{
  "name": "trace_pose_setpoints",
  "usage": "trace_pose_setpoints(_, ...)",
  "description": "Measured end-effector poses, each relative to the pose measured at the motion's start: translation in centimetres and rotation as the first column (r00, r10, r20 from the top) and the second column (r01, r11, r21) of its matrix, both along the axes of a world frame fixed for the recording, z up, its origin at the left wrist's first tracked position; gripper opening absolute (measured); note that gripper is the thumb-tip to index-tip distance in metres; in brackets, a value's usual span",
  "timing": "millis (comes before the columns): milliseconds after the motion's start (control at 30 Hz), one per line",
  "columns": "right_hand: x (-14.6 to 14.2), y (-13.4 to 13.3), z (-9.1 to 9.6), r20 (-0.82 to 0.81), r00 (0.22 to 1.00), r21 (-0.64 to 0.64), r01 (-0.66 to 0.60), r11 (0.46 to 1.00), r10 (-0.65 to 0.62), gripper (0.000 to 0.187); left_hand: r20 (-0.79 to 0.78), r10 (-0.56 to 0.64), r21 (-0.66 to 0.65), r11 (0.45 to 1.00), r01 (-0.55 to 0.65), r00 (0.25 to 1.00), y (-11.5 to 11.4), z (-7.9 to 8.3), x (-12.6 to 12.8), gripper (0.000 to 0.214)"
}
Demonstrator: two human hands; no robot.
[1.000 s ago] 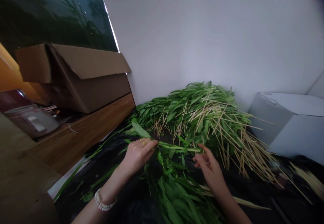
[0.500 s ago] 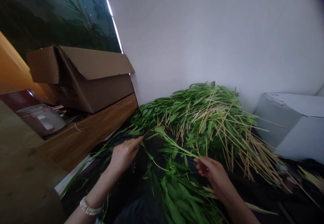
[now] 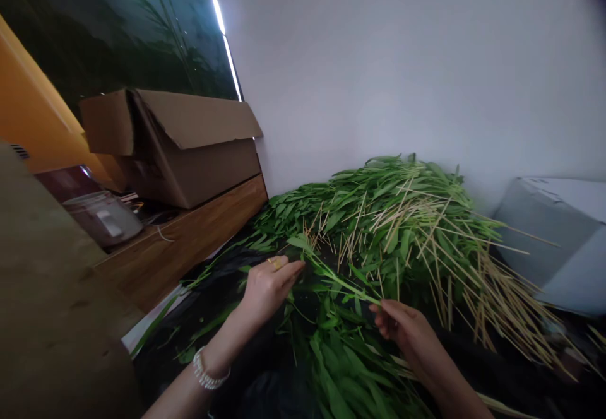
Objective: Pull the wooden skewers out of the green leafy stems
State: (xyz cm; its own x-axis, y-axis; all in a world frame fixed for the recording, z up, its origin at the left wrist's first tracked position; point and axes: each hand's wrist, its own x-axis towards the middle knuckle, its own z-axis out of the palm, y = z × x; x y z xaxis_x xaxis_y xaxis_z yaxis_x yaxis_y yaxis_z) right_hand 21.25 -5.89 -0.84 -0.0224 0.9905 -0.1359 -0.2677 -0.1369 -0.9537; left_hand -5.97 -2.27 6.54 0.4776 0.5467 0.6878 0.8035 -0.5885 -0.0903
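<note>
My right hand [image 3: 402,321] pinches the lower end of a green leafy stem [image 3: 343,281]. The stem slants up and left from my fingertips. My left hand [image 3: 272,283], with a gold ring, is closed with thumb and fingers together beside the stem's leafy upper end. Anything inside that pinch is too small to make out. Below the hands lies a heap of loose green leaves and shoots [image 3: 345,375]. Behind them spreads a large pile of leafy stems [image 3: 360,185], with many thin pale sticks [image 3: 478,293] lying over its right side.
Black sheeting [image 3: 269,368] covers the work surface. On the left, an open cardboard box [image 3: 203,160] and a clear tub [image 3: 108,220] stand on a wooden ledge [image 3: 189,245]. A white box [image 3: 558,242] sits at the right against the pale wall [image 3: 379,59].
My left hand has moved right, closer to the held stem's tip. The thin brown stick seen at its fingertips before is no longer visible there. My right hand still holds the stem.
</note>
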Motion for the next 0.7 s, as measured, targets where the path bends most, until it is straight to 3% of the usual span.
trace_pose_setpoints(100, 0.0, -0.1, 0.1, 0.000, 1.000, 0.006, -0.007, 1.000, 0.007, 0.042, -0.012, 0.035, -0.019, 0.999, -0.036, 0.999, 0.6, -0.4, 0.0, 0.025)
trace_pose_setpoints(233, 0.1, -0.1, -0.1, 0.007, 1.000, 0.016, -0.001, 1.000, 0.001, 0.041, 0.294, 0.165, -0.067, 0.986, -0.152, 0.942, 0.4, 0.2, -0.8, 0.028)
trace_pose_setpoints(333, 0.0, -0.1, -0.4, -0.005, 1.000, 0.014, -0.018, 1.000, 0.018, 0.040, 0.402, 0.124, -0.056, 0.992, -0.111, 0.907, -0.5, 1.1, -0.8, 0.018)
trace_pose_setpoints(533, 0.0, 0.1, -0.9, -0.020, 0.998, 0.021, -0.057, 0.998, 0.057, 0.040, 0.136, -0.029, -0.023, 0.999, 0.032, 0.990, -1.2, 1.1, -0.1, 0.012)
trace_pose_setpoints(700, 0.2, 0.3, -1.2, -0.011, 0.996, 0.039, -0.093, 0.995, 0.093, 0.041, -0.113, -0.018, -0.098, 0.995, 0.007, 0.993, -0.3, 0.5, -0.2, 0.019)
